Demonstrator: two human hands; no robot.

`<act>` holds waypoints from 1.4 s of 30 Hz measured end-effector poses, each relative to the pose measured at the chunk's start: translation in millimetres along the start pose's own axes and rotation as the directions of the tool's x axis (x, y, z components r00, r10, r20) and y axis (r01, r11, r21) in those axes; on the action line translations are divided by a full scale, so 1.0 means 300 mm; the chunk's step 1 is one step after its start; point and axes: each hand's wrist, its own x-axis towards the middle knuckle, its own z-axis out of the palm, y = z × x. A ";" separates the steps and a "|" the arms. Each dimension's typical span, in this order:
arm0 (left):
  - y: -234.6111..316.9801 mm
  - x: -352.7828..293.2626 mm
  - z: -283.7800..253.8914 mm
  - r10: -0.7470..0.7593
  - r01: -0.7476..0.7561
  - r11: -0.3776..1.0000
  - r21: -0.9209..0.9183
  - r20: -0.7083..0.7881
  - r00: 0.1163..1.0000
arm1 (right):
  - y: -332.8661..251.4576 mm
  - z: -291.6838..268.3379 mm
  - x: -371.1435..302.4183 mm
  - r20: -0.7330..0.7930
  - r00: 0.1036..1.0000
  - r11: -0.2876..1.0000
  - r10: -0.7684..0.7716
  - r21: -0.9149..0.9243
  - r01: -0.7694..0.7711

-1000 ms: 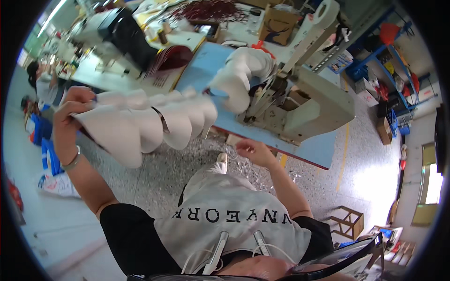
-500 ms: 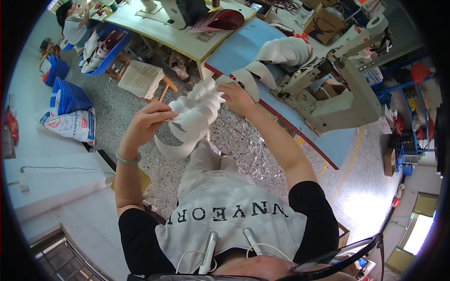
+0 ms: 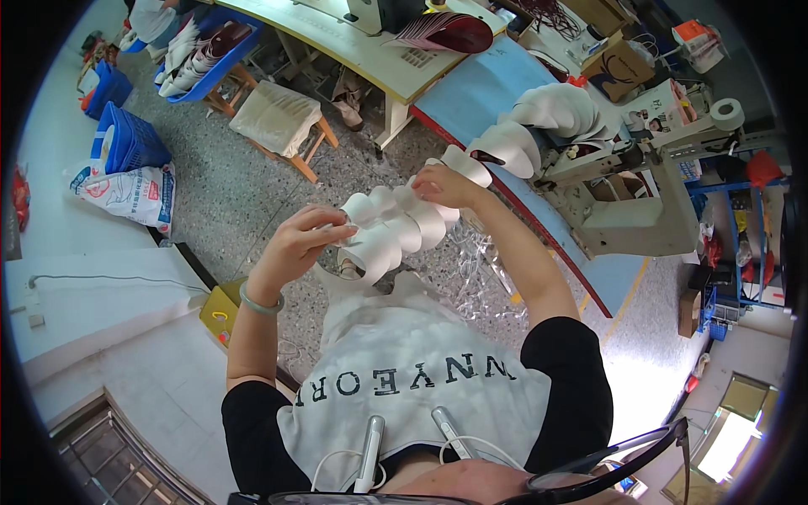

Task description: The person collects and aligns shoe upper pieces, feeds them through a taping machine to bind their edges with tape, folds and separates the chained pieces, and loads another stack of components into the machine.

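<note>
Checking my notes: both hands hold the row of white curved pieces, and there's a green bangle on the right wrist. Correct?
Not quite. The head view shows the green bangle on the left wrist. Both the left hand and right hand do hold the row of white curved pieces.

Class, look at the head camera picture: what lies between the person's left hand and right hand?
In the head view, a nested row of white curved pieces spans the gap between the left hand and the right hand; both hands grip it.
</note>
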 end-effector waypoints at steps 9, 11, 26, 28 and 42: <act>-0.088 0.026 0.047 0.105 -0.104 0.994 0.022 -0.342 0.934 | -0.336 -0.022 0.028 -0.340 0.939 0.933 -0.057 0.317 0.171; -0.105 0.034 0.029 0.130 -0.103 0.990 0.097 -0.342 0.931 | -0.416 -0.031 0.036 -0.375 0.926 0.890 -0.051 0.404 0.213; -0.142 -0.090 0.154 -0.599 0.385 0.800 -0.461 -0.654 0.462 | -0.566 0.188 0.120 -0.279 0.806 0.164 0.522 0.960 0.226; -0.129 -0.124 0.152 -0.885 0.477 0.288 -0.830 -0.041 0.464 | -0.582 0.207 0.121 -0.286 0.810 0.219 0.511 0.955 0.199; -0.171 -0.099 0.194 -0.730 0.370 0.200 -0.907 0.114 0.674 | -0.566 0.141 0.153 -0.370 0.928 0.905 -0.049 0.376 0.198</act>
